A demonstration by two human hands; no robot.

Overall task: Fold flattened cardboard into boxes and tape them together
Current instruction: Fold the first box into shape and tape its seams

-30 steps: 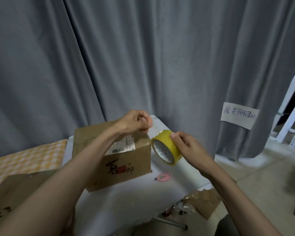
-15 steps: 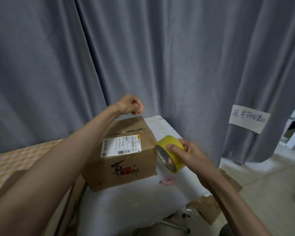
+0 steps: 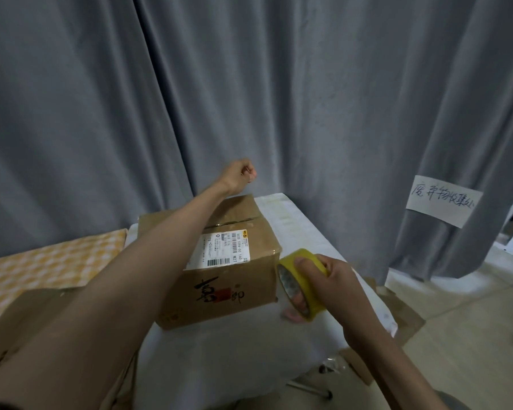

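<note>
From my remote view, the left hand (image 3: 240, 175), pinched as if on a strip I cannot see, now reaches past the cardboard box (image 3: 219, 261) on the white table (image 3: 302, 232). A second ago it sat beside the roll. The right hand (image 3: 332, 279) grips the yellow tape roll (image 3: 301, 281) at the box's right corner, so I judge taping is starting.

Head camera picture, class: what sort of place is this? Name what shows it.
Probably a makeshift packing corner indoors: a labelled cardboard box on a white-covered table, grey curtains as backdrop, a handwritten paper sign, tiled floor.
</note>
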